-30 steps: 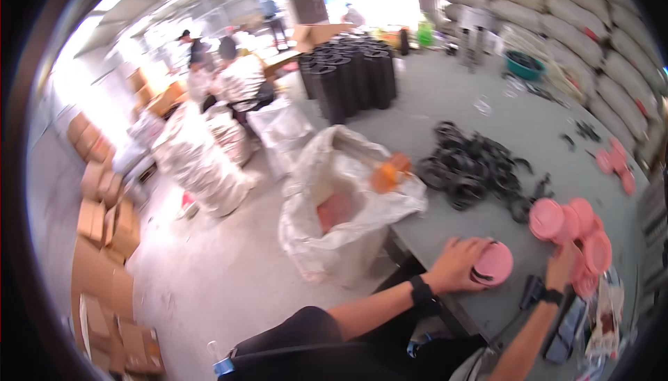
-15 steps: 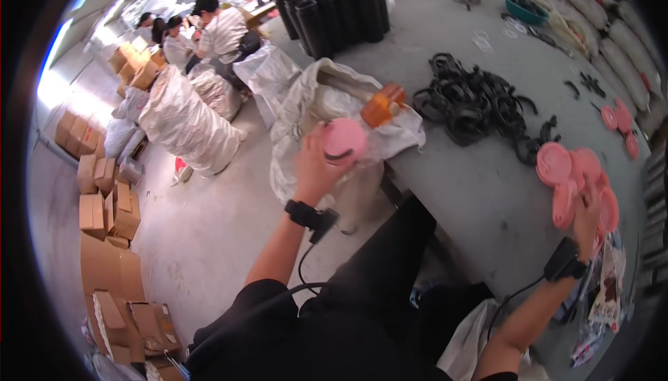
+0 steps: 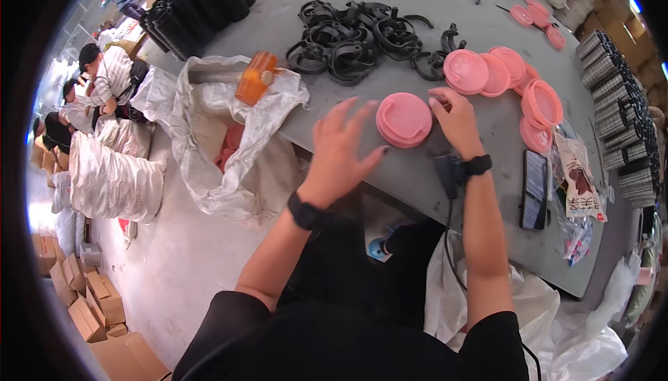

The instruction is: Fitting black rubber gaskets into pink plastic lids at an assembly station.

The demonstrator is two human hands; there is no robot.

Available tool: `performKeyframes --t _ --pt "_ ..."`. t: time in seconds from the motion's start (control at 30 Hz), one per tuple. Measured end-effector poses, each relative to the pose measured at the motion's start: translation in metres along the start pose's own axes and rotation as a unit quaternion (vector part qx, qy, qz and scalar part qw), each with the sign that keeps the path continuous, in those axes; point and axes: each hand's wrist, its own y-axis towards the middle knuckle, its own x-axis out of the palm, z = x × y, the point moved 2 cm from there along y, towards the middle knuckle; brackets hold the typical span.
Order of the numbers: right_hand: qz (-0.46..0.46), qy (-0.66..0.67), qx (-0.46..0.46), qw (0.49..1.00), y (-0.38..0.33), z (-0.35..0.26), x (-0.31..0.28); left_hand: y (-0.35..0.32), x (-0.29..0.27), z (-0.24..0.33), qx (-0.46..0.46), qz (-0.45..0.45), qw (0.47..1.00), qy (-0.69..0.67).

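A round pink lid (image 3: 403, 120) lies on the grey table near its front edge, between my two hands. It has a raised curved piece on top. My left hand (image 3: 339, 146) is beside its left edge, open, with fingers spread and nothing in them. Close to the lid's right edge is my right hand (image 3: 456, 118), its fingers bent and apart, with nothing visible between them; whether the fingertips touch the rim I cannot tell. Further right lies a group of several pink lids (image 3: 518, 68), partly overlapping. Behind my hands is a heap of black curved strap-like pieces (image 3: 355, 40).
An open white woven sack (image 3: 209, 179) hangs by the table's left edge, with pink pieces (image 3: 229, 146) inside and an orange translucent part (image 3: 256, 78) on its rim. Black cylinders (image 3: 198, 9) stand at the back left. A phone (image 3: 534, 189) lies at right. People sit far left.
My left hand no longer holds a pink lid over the sack and has moved to the table. My right hand has left the lid group. The view has turned right.
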Motion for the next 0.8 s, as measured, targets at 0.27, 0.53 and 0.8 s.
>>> performKeyframes --t 0.27,0.53,0.8 --pt "0.159 -0.165 -0.181 0.957 0.014 -0.002 -0.003 0.028 0.063 -0.001 0.086 -0.049 0.995 -0.012" --pt "0.198 -0.317 -0.057 0.926 0.049 0.002 -0.001 0.030 0.060 -0.004 0.068 -0.022 0.994 -0.087" --pt "0.187 -0.223 -0.138 0.947 0.047 0.005 0.001 0.029 0.060 -0.005 0.059 -0.008 0.994 -0.094"
